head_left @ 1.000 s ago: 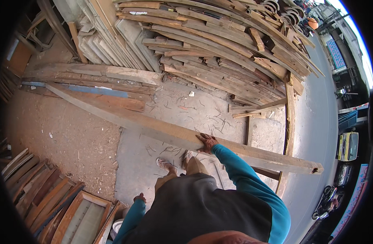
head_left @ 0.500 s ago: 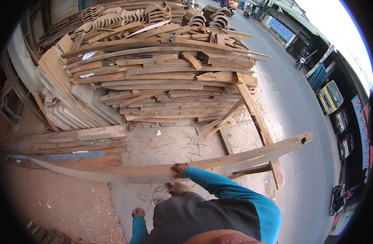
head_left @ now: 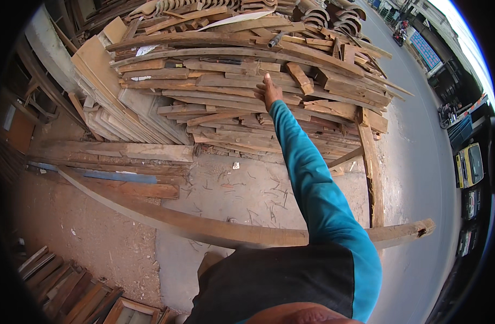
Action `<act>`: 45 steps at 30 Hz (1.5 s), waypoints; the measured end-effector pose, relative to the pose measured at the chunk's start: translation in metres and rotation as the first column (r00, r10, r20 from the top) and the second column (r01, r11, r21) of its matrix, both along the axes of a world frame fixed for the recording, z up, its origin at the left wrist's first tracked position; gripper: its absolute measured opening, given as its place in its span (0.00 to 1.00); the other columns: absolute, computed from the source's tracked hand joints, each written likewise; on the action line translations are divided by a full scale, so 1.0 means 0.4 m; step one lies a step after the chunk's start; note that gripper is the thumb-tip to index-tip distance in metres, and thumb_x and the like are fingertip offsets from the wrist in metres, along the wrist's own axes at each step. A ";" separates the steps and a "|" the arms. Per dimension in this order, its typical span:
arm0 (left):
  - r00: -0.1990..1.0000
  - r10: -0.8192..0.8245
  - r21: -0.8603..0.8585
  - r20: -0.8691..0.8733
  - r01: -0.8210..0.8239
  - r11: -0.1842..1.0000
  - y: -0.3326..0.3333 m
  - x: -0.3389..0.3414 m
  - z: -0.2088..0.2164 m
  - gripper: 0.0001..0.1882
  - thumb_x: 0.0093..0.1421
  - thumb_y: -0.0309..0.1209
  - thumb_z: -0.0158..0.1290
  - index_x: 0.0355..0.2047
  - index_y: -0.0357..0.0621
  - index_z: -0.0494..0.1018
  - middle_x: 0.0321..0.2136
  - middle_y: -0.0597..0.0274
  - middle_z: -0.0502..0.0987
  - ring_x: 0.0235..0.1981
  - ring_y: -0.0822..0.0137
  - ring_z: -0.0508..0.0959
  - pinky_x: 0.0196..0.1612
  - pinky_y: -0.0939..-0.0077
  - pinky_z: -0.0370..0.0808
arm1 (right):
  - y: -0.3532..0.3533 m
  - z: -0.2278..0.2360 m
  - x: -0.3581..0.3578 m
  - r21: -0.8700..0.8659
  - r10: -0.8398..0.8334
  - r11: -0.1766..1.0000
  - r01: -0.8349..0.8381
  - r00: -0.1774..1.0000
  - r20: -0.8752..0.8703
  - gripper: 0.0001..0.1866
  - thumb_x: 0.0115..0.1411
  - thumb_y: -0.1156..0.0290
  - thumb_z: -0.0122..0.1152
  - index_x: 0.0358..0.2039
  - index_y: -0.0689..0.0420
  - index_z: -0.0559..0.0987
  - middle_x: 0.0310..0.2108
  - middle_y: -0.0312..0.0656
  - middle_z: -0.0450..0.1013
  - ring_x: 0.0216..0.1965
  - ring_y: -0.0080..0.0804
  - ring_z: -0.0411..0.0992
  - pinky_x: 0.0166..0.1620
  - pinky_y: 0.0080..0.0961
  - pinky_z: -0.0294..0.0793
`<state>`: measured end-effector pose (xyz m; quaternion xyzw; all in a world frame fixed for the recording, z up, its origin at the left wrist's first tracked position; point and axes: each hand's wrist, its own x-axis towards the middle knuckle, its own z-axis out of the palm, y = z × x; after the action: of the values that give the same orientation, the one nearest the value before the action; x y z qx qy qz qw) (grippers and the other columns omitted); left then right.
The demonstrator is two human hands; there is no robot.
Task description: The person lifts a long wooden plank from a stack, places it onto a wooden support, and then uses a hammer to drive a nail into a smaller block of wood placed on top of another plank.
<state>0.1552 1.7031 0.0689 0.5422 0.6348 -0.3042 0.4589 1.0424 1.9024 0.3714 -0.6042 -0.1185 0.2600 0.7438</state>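
Note:
My right hand [head_left: 271,94] is stretched out at the end of a teal sleeve, in front of the big stack of old planks [head_left: 231,81]. Its fingers look parted with nothing between them; whether they touch the wood I cannot tell. Beyond it, a dark tool with a metal head [head_left: 277,39] lies on top of the stack. A long wooden beam [head_left: 215,229] crosses in front of my body, partly behind my right arm, its holed end toward the road. An upright-looking timber of a wooden support [head_left: 370,173] meets the beam at the right. My left hand is out of view.
Leaning boards [head_left: 115,110] stand left of the stack, and curved roof tiles [head_left: 345,19] sit on top at the back. Low timbers [head_left: 118,151] lie at the left. Scrap wood [head_left: 69,286] fills the lower left. Along the right runs a road [head_left: 415,151] with a parked yellow vehicle [head_left: 470,164].
My right hand has left the beam and reached forward to the plank stack. My left hand has gone out of view. The whole view has shifted, with the stack now lower in it.

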 end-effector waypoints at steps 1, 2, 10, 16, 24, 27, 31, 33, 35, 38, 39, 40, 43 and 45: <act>0.999 0.031 -0.008 -0.007 -0.031 0.999 -0.006 0.009 0.005 0.17 0.59 0.47 0.51 0.43 0.52 0.71 0.43 0.52 0.76 0.46 0.52 0.76 0.45 0.58 0.74 | 0.033 0.026 0.088 0.111 -0.061 0.992 0.062 0.998 -0.014 0.42 0.65 0.42 0.50 0.63 0.68 0.59 0.59 0.66 0.63 0.53 0.55 0.71 0.49 0.38 0.78; 0.996 0.083 -0.004 -0.034 -0.083 0.997 -0.013 0.002 0.019 0.17 0.59 0.47 0.51 0.43 0.52 0.71 0.44 0.53 0.77 0.46 0.52 0.76 0.46 0.58 0.74 | 0.082 0.057 0.125 0.185 -0.104 0.976 0.115 0.992 -0.070 0.43 0.65 0.44 0.51 0.65 0.68 0.57 0.59 0.67 0.62 0.54 0.57 0.70 0.49 0.39 0.79; 0.970 0.226 0.047 -0.092 -0.222 0.974 0.006 0.031 0.092 0.19 0.59 0.48 0.50 0.45 0.52 0.73 0.44 0.54 0.78 0.47 0.54 0.77 0.48 0.60 0.74 | 0.264 0.107 0.426 0.444 -0.164 0.830 0.337 0.909 -0.382 0.24 0.68 0.53 0.51 0.50 0.62 0.66 0.42 0.49 0.70 0.34 0.46 0.76 0.29 0.31 0.83; 0.970 0.242 0.039 -0.037 -0.241 0.970 0.016 0.078 0.062 0.20 0.60 0.48 0.50 0.46 0.52 0.74 0.45 0.55 0.78 0.47 0.55 0.78 0.49 0.61 0.74 | 0.275 0.109 0.621 0.480 -0.011 0.858 0.181 0.942 -0.336 0.09 0.67 0.66 0.53 0.40 0.58 0.68 0.23 0.39 0.64 0.19 0.29 0.63 0.19 0.22 0.64; 0.932 0.354 0.112 -0.080 -0.345 0.932 -0.167 -0.081 0.126 0.22 0.60 0.49 0.50 0.48 0.52 0.76 0.46 0.56 0.79 0.47 0.57 0.79 0.51 0.63 0.73 | 0.087 0.036 0.181 0.268 -0.272 0.946 0.185 0.900 0.341 0.14 0.62 0.63 0.61 0.38 0.62 0.74 0.22 0.37 0.69 0.23 0.25 0.65 0.23 0.23 0.64; 0.883 0.464 0.092 -0.073 -0.457 0.885 -0.240 -0.063 0.082 0.23 0.61 0.50 0.50 0.49 0.52 0.77 0.46 0.57 0.80 0.47 0.57 0.79 0.52 0.64 0.73 | 0.014 0.033 -0.177 0.213 -0.213 0.966 0.144 0.913 0.347 0.24 0.59 0.57 0.66 0.44 0.66 0.74 0.25 0.41 0.71 0.27 0.29 0.70 0.31 0.25 0.71; 0.797 0.604 0.113 0.001 -0.600 0.792 -0.292 -0.099 -0.005 0.26 0.54 0.57 0.58 0.44 0.54 0.80 0.44 0.56 0.81 0.46 0.60 0.80 0.53 0.65 0.75 | -0.061 -0.177 -0.539 -0.222 -0.103 0.959 0.178 0.943 0.316 0.25 0.58 0.52 0.67 0.36 0.66 0.74 0.19 0.39 0.66 0.20 0.28 0.67 0.25 0.27 0.67; 0.804 0.595 0.068 -0.013 -0.593 0.803 -0.304 -0.164 -0.049 0.24 0.55 0.56 0.57 0.46 0.57 0.80 0.45 0.59 0.81 0.48 0.61 0.79 0.54 0.66 0.74 | -0.114 -0.261 -0.750 -0.332 -0.060 0.934 0.135 0.972 0.226 0.22 0.57 0.53 0.67 0.27 0.61 0.73 0.17 0.38 0.67 0.19 0.26 0.66 0.24 0.27 0.66; 0.792 0.610 0.074 0.023 -0.610 0.789 -0.285 -0.135 -0.080 0.25 0.56 0.56 0.56 0.48 0.56 0.79 0.47 0.59 0.80 0.50 0.60 0.79 0.55 0.67 0.73 | -0.183 -0.323 -0.876 -0.373 -0.128 0.902 0.217 0.960 0.250 0.21 0.59 0.55 0.64 0.30 0.63 0.72 0.17 0.38 0.65 0.17 0.27 0.64 0.18 0.25 0.61; 0.868 0.494 0.003 -0.046 -0.495 0.869 -0.269 -0.246 -0.058 0.28 0.57 0.57 0.52 0.50 0.54 0.77 0.49 0.58 0.79 0.50 0.59 0.78 0.57 0.67 0.72 | -0.215 -0.338 -1.098 -0.595 -0.101 0.799 0.082 0.995 0.002 0.18 0.58 0.59 0.62 0.22 0.59 0.69 0.14 0.36 0.64 0.13 0.24 0.60 0.16 0.24 0.58; 0.897 0.435 -0.032 -0.076 -0.438 0.898 -0.257 -0.289 -0.057 0.29 0.58 0.58 0.51 0.51 0.52 0.77 0.50 0.57 0.78 0.50 0.59 0.78 0.57 0.67 0.72 | -0.218 -0.339 -1.165 -0.597 -0.051 0.801 -0.053 0.986 -0.156 0.18 0.58 0.60 0.61 0.20 0.58 0.68 0.13 0.36 0.63 0.12 0.24 0.59 0.16 0.24 0.58; 0.834 0.542 -0.098 -0.099 -0.550 0.829 -0.204 -0.260 -0.040 0.33 0.59 0.60 0.46 0.54 0.49 0.75 0.51 0.56 0.77 0.52 0.58 0.77 0.59 0.66 0.69 | -0.249 -0.370 -1.170 -0.631 -0.009 0.773 -0.062 0.994 -0.108 0.18 0.58 0.60 0.62 0.19 0.56 0.67 0.12 0.35 0.62 0.10 0.23 0.59 0.15 0.24 0.58; 0.020 0.972 -0.084 0.233 -0.996 0.041 -0.177 -0.418 -0.031 0.20 0.62 0.44 0.54 0.45 0.42 0.75 0.26 0.54 0.78 0.26 0.67 0.77 0.27 0.72 0.75 | -0.241 -0.416 -1.324 -0.701 0.161 0.674 -0.233 0.973 -0.168 0.17 0.58 0.61 0.62 0.20 0.56 0.68 0.13 0.34 0.63 0.11 0.22 0.60 0.15 0.24 0.59; -0.185 0.957 -0.182 0.224 -0.972 -0.146 -0.066 -0.488 -0.012 0.12 0.62 0.36 0.56 0.40 0.41 0.73 0.19 0.64 0.68 0.19 0.76 0.66 0.18 0.82 0.62 | -0.214 -0.400 -1.407 -0.726 0.287 0.606 -0.325 0.941 -0.182 0.16 0.58 0.62 0.62 0.21 0.56 0.69 0.14 0.34 0.64 0.11 0.22 0.61 0.15 0.24 0.60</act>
<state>-0.0402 1.6769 0.0640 -0.0782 0.7573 0.2482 0.5990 0.4794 1.8167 0.2114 -0.8195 -0.0853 0.4227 0.3773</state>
